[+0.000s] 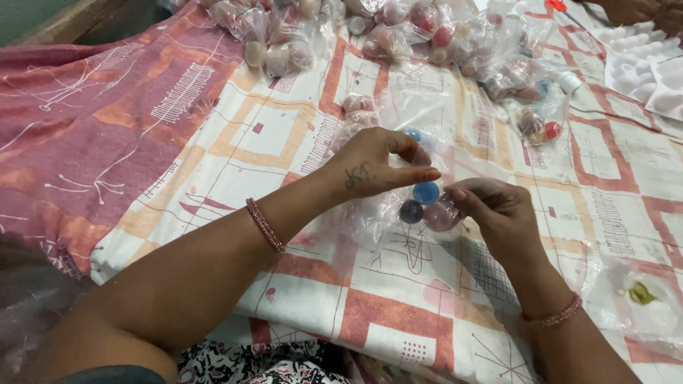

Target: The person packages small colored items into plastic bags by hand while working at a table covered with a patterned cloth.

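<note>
My left hand (373, 165) pinches the top of a clear plastic bag (370, 213) in the middle of the cloth. My right hand (498, 210) grips the same bag from the right side. Inside the bag I see small round pots: a blue one (426, 192), a dark purple one (410, 211) and a pinkish one (439, 217). Both wrists wear thin pink bracelets. The bag's lower part is crumpled under my fingers.
A patterned pink, orange and white cloth (235, 135) covers the surface. Several filled clear bags (441, 35) of small pots lie heaped at the far edge. White moulded trays (644, 71) sit at the far right, with another person's hand (644, 11) above them. A plastic piece with a green item (642, 293) lies right.
</note>
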